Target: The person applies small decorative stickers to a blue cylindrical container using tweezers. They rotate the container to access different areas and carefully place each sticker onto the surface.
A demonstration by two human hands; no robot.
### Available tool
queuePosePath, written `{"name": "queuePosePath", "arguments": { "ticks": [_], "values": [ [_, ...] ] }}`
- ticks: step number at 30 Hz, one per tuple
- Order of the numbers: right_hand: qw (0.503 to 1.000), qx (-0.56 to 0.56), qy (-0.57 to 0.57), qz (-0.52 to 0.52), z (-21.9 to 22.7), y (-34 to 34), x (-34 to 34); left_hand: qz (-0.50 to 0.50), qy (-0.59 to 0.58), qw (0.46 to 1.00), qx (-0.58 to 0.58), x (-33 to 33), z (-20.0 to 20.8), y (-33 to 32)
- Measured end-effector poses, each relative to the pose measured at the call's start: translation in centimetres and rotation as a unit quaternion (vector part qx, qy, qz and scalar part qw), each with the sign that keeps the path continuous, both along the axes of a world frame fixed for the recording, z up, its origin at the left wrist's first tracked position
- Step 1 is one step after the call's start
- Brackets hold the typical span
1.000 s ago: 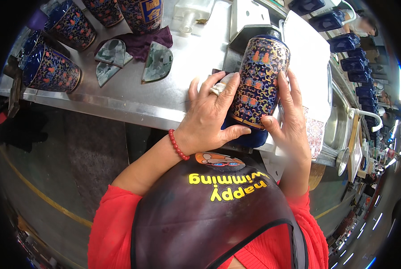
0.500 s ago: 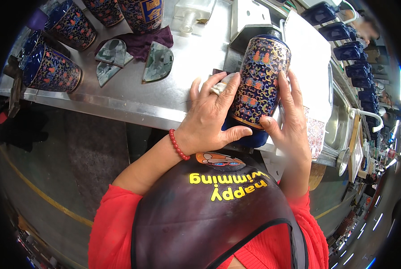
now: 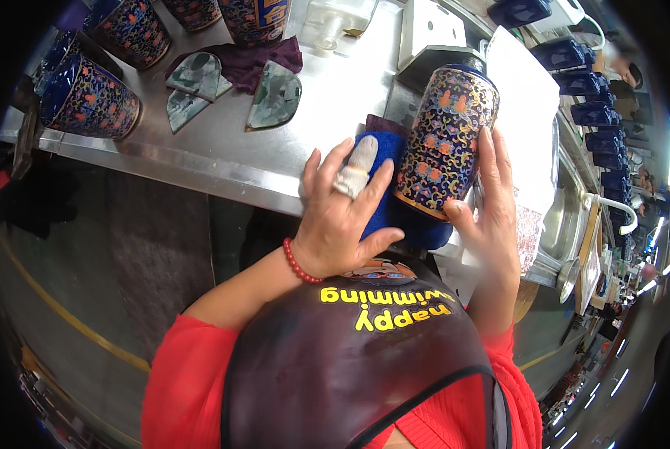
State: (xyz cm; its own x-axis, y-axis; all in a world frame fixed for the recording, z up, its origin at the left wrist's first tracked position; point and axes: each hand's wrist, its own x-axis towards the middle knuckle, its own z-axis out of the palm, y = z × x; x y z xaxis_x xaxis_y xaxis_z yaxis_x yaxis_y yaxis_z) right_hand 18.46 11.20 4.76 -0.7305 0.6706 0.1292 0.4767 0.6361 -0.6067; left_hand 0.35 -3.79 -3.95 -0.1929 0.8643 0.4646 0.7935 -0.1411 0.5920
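A dark blue bottle (image 3: 448,142) with a colourful flower-and-scroll pattern and gold rim lies on its side on a blue cloth (image 3: 380,213), its base toward me. My right hand (image 3: 492,206) holds it from the right, the fingers along its side and the thumb by the base rim. To its left, my left hand (image 3: 342,213) is open over the cloth, fingers apart, apart from the bottle. One finger of that hand wears a pale wrapped cover. The bottle's far end is beside a dark angled support (image 3: 443,63) under a white box.
Several similar patterned vessels (image 3: 92,101) stand at the left of the metal table (image 3: 222,161). Mottled green curved plates (image 3: 275,97) and a purple cloth (image 3: 237,67) lie behind. A clear glass piece (image 3: 327,26) is farther back. Blue vessels (image 3: 593,114) line the right, near a sink (image 3: 555,217).
My left hand has come off the bottle and moved left onto the blue cloth, which now shows more. The right hand stays on the bottle. The whole view has shifted slightly.
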Motion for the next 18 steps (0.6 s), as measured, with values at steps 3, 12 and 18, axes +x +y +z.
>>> {"name": "queuePosePath", "arguments": {
  "ticks": [3,12,18],
  "values": [
    [1.000,0.014,0.009,0.016,-0.11,-0.01,-0.02,-0.017,-0.001,1.000,-0.006,0.42,-0.31,-1.20],
    [0.999,0.048,-0.005,0.018,0.03,-0.11,-0.08,-0.029,0.042,0.997,0.052,0.85,0.25,-1.10],
    [0.999,0.038,0.000,0.013,-0.16,-0.12,-0.07,-0.026,0.036,0.997,0.061,0.71,-0.08,-1.24]
  ]
}}
